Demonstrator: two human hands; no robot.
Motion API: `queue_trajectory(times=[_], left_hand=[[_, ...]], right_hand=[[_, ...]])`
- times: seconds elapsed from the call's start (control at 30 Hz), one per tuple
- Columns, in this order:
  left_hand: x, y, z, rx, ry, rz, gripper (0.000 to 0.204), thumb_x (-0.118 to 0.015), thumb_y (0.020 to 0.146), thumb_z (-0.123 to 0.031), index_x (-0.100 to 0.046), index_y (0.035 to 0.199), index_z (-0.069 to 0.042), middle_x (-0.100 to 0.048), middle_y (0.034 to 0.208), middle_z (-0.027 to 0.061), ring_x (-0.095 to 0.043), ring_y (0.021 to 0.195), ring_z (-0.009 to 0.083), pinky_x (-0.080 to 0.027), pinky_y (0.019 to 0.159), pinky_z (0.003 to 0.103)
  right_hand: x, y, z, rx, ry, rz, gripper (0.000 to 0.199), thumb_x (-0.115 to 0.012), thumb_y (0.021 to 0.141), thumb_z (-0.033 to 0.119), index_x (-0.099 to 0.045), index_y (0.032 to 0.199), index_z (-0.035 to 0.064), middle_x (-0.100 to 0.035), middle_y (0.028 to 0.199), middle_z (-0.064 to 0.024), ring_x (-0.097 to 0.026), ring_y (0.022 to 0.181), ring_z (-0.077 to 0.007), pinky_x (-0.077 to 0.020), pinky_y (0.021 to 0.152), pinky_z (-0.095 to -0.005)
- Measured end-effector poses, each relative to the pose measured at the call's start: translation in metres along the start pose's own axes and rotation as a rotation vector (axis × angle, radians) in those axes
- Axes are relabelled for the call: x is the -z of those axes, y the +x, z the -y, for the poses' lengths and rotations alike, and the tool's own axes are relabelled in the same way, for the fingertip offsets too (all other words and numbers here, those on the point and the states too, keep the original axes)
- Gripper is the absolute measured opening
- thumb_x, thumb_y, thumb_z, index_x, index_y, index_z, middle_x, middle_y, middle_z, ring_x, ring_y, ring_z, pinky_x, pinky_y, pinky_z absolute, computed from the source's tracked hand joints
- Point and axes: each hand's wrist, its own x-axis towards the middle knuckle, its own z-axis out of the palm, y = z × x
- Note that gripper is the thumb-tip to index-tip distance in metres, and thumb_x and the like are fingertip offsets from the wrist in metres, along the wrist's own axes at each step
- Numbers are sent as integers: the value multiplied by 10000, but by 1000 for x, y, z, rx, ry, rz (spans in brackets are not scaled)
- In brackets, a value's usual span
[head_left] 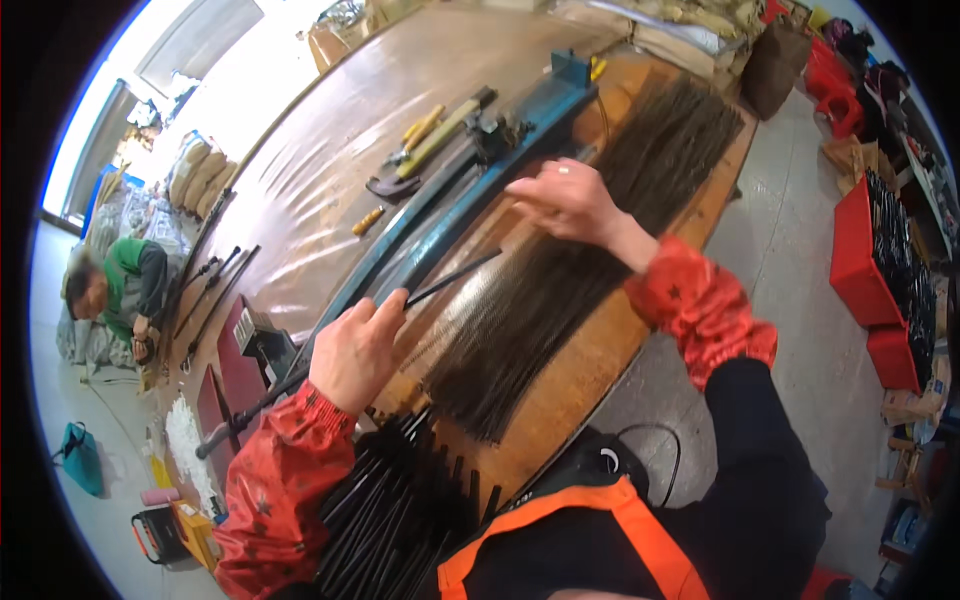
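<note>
My left hand (355,352) is closed around a slim black rod (458,273), whose thin end points up and right toward the middle of the table. On the other side of that hand, a thicker black tube (255,408) runs down to the left; whether it is one piece with the rod is hidden. My right hand (570,200) is raised over a wide layer of thin dark strands (590,260), fingers curled together. What they pinch, if anything, cannot be made out. Beside both hands a long blue metal rail (440,240) crosses the table, with a dark clamp-like fitting (497,138) on it.
Several black tubes (390,500) lie bundled near my body. Beyond the rail are a yellow-handled tool (440,130) and a wooden handle (368,221). A person in green (125,290) crouches at the far left. Red bins (853,245) stand on the right floor.
</note>
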Motion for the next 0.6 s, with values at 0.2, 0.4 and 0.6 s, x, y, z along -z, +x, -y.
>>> queue_trajectory(times=[0.2, 0.4, 0.6], left_hand=[[2, -12, -4, 14, 5, 30, 314, -692, 891, -199, -618, 1189, -135, -553, 759, 95, -630, 687, 313, -520, 592, 438], [22, -40, 3, 61, 87, 60, 301, -641, 897, -113, -622, 1197, -122, -550, 768, 94, -627, 722, 310, -514, 599, 440], [10, -53, -7, 26, -12, 83, 333, -646, 884, -74, -638, 1214, -115, -541, 773, 113, -618, 710, 331, -501, 614, 438]], right_hand=[[-23, 4, 53, -260, 185, 37, 323, -756, 825, 157, -720, 1145, 136, -732, 878, -104, -703, 722, -274, -562, 661, -363], [-28, -28, 67, -481, 3, 212, 210, -725, 875, 267, -721, 1034, 129, -697, 706, -86, -676, 559, -232, -527, 505, -365], [-17, 12, 81, -128, 449, 211, 399, -679, 915, 420, -723, 1129, 86, -717, 1009, -136, -675, 926, -298, -518, 864, -404]])
